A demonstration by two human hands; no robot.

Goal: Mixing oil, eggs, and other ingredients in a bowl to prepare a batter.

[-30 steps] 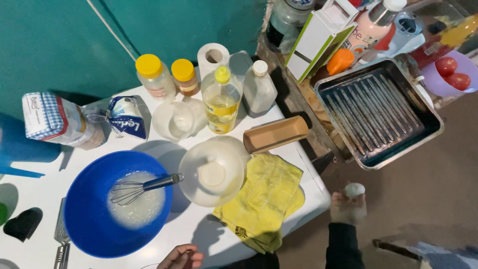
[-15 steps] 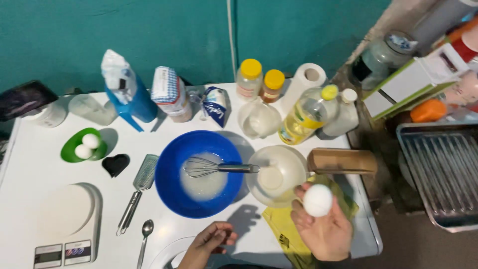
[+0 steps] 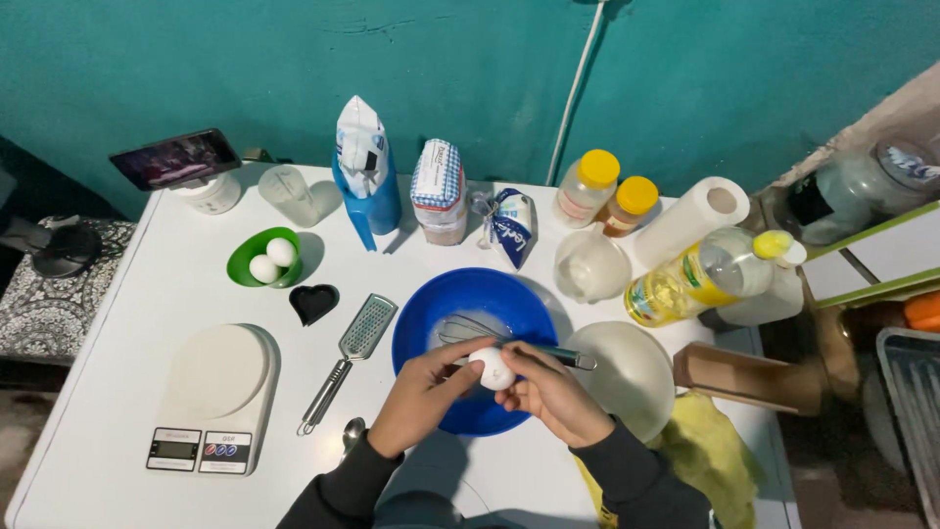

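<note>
Fingers of my left hand (image 3: 423, 390) and right hand (image 3: 550, 392) are pinching the egg (image 3: 492, 368) above the bowl (image 3: 470, 312); excess pressure risks shell fragments dropping in.

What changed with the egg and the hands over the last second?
The right hand carried the white egg from the table's right edge to above the round blue plastic bowl. The left hand, earlier low at the near edge, rose and added its grip, so both hands now hold the egg. The metal whisk stayed in the bowl, and two eggs stayed in the small green bowl.
</note>
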